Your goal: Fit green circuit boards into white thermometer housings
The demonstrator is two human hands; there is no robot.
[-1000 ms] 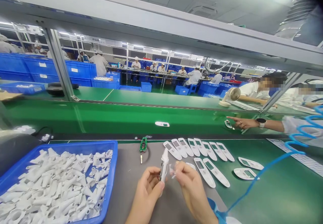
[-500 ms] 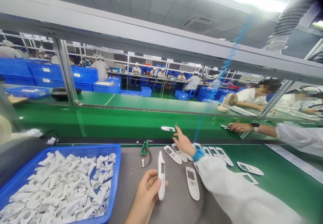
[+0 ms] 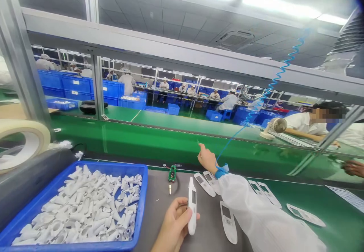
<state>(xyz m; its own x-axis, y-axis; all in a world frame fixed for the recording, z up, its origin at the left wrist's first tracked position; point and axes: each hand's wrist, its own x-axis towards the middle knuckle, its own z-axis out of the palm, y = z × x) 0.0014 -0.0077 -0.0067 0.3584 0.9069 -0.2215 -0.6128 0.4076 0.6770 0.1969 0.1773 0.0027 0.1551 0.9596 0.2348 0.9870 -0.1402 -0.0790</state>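
My left hand point(image 3: 175, 221) holds a white handheld device point(image 3: 192, 210) upright, its small dark window facing right. Out over the green belt point(image 3: 159, 140) reaches my right hand point(image 3: 207, 158), fingers spread and holding nothing, a blue band at the wrist. Beneath and beside my right sleeve lie several white shells with windows, among them one point(image 3: 228, 221) on the grey mat point(image 3: 153, 221) and one point(image 3: 305, 215) at the right. A green circuit board point(image 3: 172, 173) rests at the mat's back edge, a small metal-and-white piece point(image 3: 170, 190) just in front of it.
A blue tray point(image 3: 143, 199) full of white nozzle-like parts stands at the left, beside a tape roll point(image 3: 42, 138). Past the belt are a small fan point(image 3: 273, 127) and a metal post point(image 3: 98, 85). Another person's hand point(image 3: 354, 167) shows at the right edge.
The view has swung left and up. The white shell that lay on the belt by my right fingertips is no longer seen. My left hand still holds the device.
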